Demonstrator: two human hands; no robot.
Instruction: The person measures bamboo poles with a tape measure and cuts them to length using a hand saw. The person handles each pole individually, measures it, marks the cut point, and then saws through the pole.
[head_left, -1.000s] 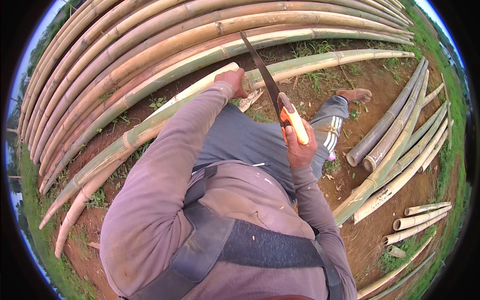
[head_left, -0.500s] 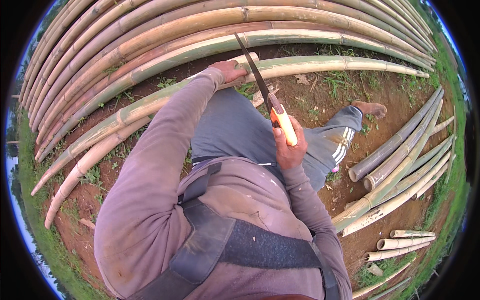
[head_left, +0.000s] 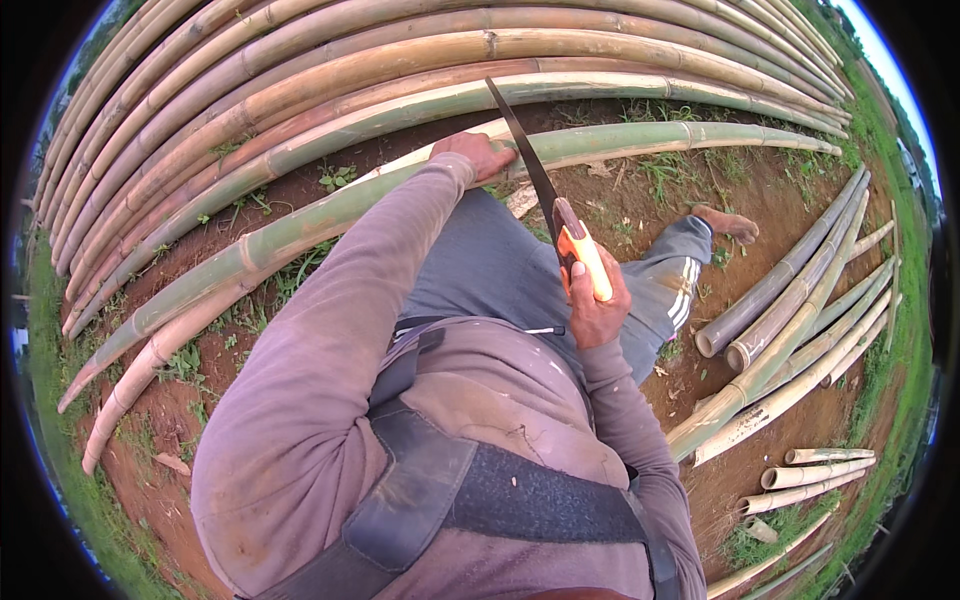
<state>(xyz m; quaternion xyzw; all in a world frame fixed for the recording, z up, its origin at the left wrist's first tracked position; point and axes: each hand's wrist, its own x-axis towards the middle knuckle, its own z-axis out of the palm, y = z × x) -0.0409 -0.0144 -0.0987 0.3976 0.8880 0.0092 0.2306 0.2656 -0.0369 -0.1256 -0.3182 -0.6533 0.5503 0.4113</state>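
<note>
My left hand [head_left: 478,155] is closed over a long green bamboo pole [head_left: 330,215], which lies across in front of my bent legs. My right hand [head_left: 598,305] is wrapped round the orange and dark handle of a hand saw [head_left: 536,165]. The saw's dark blade points up and away, passing over the pole just right of my left hand. Whether its teeth touch the pole I cannot tell. Behind my left hand lies a pale bamboo length [head_left: 410,158], partly hidden by my hand and sleeve. Another bamboo pole [head_left: 150,365] runs under the green one at the left.
Many long bamboo poles [head_left: 400,55] lie side by side beyond. On the right are several more poles [head_left: 790,285] and short cut pieces [head_left: 815,475]. My bare foot [head_left: 725,222] rests on brown soil with grass tufts [head_left: 660,175].
My left hand has slid right along the pole, and more of the pole's green side shows. The saw in my right hand has shifted slightly right. The view has moved a little.
</note>
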